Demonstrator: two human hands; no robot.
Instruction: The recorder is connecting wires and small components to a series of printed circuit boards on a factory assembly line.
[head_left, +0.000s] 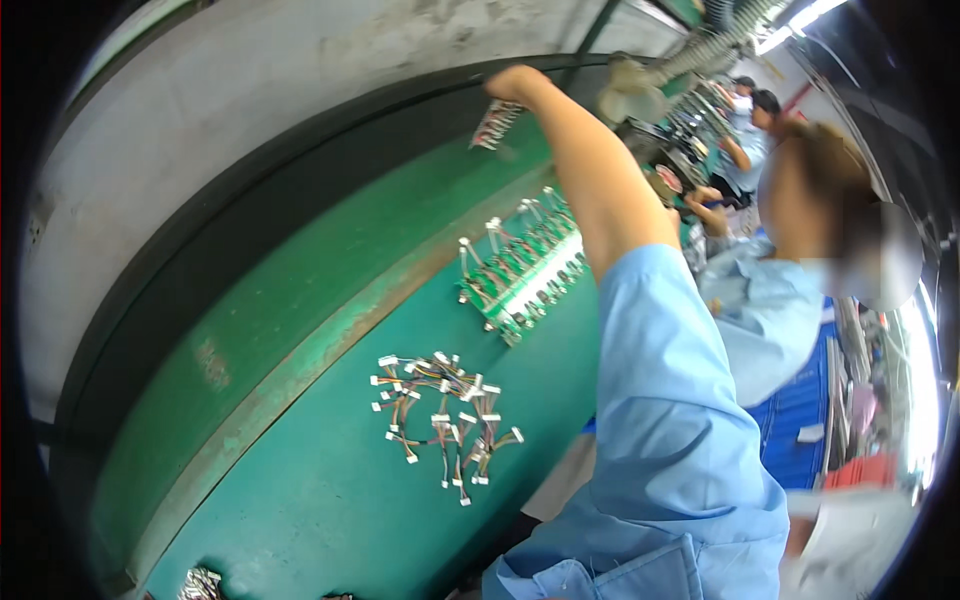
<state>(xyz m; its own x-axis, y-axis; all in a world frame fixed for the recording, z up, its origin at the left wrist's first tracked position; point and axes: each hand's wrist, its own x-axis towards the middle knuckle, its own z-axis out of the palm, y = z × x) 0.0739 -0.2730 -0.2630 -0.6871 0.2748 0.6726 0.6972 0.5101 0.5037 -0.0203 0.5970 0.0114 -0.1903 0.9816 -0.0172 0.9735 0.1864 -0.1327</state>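
My right arm, in a light blue sleeve, stretches from the lower edge to the upper middle. At its end my right hand (514, 82) bends down at the wrist, closed on a narrow circuit board (496, 124) lined with small pale parts. That board hangs over the dark belt (400, 118) and the green ledge, slightly blurred; my fingers are partly hidden. Below it, a row of upright green circuit boards (525, 265) with white connectors stands on the green table (300, 490). Nearer lies a loose spread of wire harnesses (445, 410) with white plugs. My left hand is out of view.
A raised metal edge (300, 355) separates table and green ledge. Another bundle of wire harnesses (200, 583) lies at the lower left. Close on the right sits a co-worker in light blue (765, 320), with others farther back. A blue crate (795, 410) stands behind my arm.
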